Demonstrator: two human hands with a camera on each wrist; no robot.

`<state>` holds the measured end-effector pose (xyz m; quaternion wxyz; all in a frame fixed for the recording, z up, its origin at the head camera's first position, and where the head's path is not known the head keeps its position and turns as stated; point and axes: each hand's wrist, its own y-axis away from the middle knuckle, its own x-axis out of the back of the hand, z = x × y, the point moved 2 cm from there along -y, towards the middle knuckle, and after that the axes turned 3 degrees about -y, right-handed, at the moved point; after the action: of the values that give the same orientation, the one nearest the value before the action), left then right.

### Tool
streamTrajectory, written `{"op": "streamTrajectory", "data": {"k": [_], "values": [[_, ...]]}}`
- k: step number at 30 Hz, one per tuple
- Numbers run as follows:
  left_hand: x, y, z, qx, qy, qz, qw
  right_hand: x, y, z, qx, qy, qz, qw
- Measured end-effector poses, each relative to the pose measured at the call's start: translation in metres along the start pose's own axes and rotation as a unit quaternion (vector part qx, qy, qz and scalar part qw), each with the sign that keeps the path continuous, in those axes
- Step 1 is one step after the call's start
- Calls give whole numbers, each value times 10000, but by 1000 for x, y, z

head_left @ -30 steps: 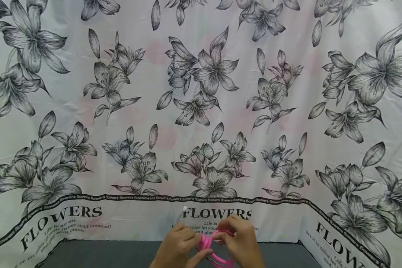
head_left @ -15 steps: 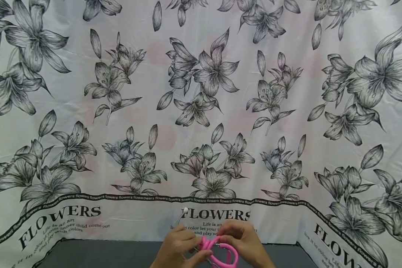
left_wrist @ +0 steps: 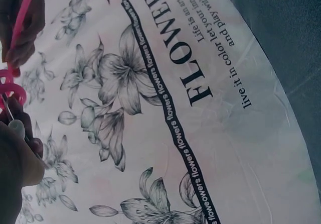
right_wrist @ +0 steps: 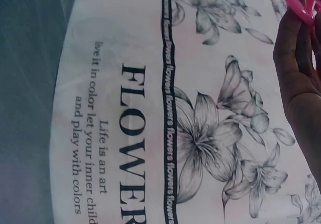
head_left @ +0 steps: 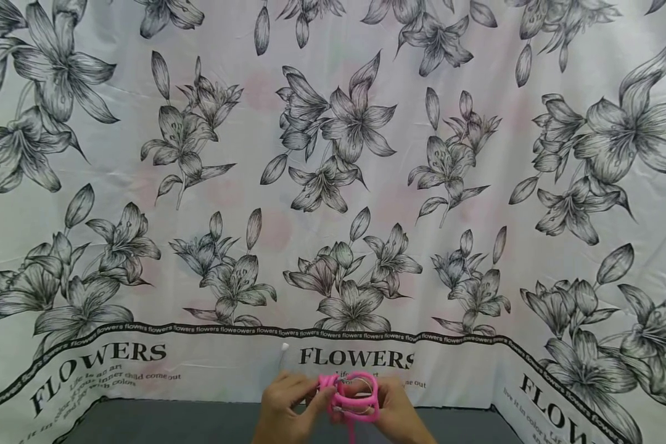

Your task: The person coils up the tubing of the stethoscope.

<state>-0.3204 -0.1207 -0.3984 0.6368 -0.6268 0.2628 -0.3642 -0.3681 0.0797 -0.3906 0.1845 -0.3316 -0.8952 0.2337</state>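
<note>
A thick, glossy pink cord point(head_left: 369, 401) is bunched in loops between the two hands, low in the head view. My left hand point(head_left: 294, 404) pinches the tight wraps on its left side. From that hand a thin rod with a white tip point(head_left: 285, 347) sticks up; in the left wrist view a white knob point(left_wrist: 16, 130) sits by the fingers. Behind the loops, my right hand point(head_left: 398, 412) holds the cord, its fingers partly hidden. Thin wire-like lines show inside the loops. One pink strand hangs below. The right wrist view catches the cord point(right_wrist: 297, 4) against the right fingers.
A white cloth point(head_left: 227, 364) printed with black lilies and "FLOWERS" lettering stands behind and around the sides. A dark grey tabletop point(head_left: 166, 422) lies below the hands.
The right hand has moved lower behind the loops, which have turned to face the camera and risen a little. The white-tipped rod has shifted left and stands more upright.
</note>
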Motion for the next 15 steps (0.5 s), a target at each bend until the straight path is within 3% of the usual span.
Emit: {"op": "streamTrajectory", "data": {"k": [3,6,11,15], "values": [[2,-1,1,206,-275,146,9993,-7,-3,1,-394,-386,-47,9985],[4,-2,2,330,-483,268,9979,-11,-3,4,-796,-304,55,9963],[7,-4,1,445,-852,436,9944,-20,-3,10,-956,-598,-281,9932],[8,-4,-1,416,-1366,562,9882,-26,-5,12,-1129,-595,-266,9915]]}}
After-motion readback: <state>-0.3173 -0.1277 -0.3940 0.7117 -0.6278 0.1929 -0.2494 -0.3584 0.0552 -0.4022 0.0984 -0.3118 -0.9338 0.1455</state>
